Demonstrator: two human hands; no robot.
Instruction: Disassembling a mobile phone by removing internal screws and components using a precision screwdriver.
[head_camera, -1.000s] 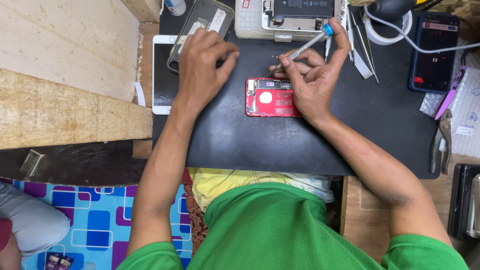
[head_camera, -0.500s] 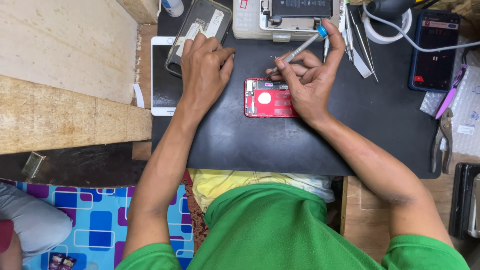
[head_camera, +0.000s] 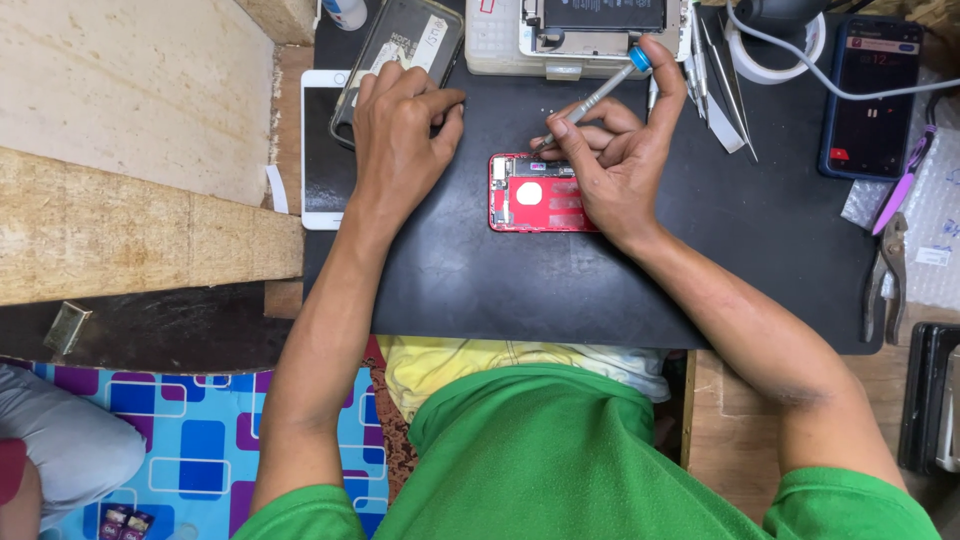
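Bench, top-down view. R hand (head_camera: 620, 165) pinches a slim screwdriver (head_camera: 598, 98), grey shaft w/ blue cap; index tip rides on the cap, thumb + middle finger close round the shaft lower down. Tip points down-left to the top edge of a red phone housing (head_camera: 535, 195), opened, lying flat on the black mat (head_camera: 600, 290). Tip seems to sit at a small fitting near the housing's upper left corner, but it's too small to say if it's seated in a screw.

L hand (head_camera: 400, 130) lies palm-down on the mat, fingers loosely curled, fingertips on the lower end of a dark phone part (head_camera: 400, 45) at the mat's far left. It holds nothing; just resting/steadying.

Doing this step well (judgement): keep shaft close to upright over the fastener, light downward press from the index on the cap, spin w/ thumb + middle only. Heel of R hand already covers the housing's right side, which pins it. Good, since L hand is well apart from the housing and gives it no support.

Position: housing sits mid-mat, directly under and just left of R hand, touching its heel; to the right of L hand w/ bare mat between. Tweezers (head_camera: 725, 75) lie beyond R hand, a white phone (head_camera: 320, 190) at the mat's left edge.
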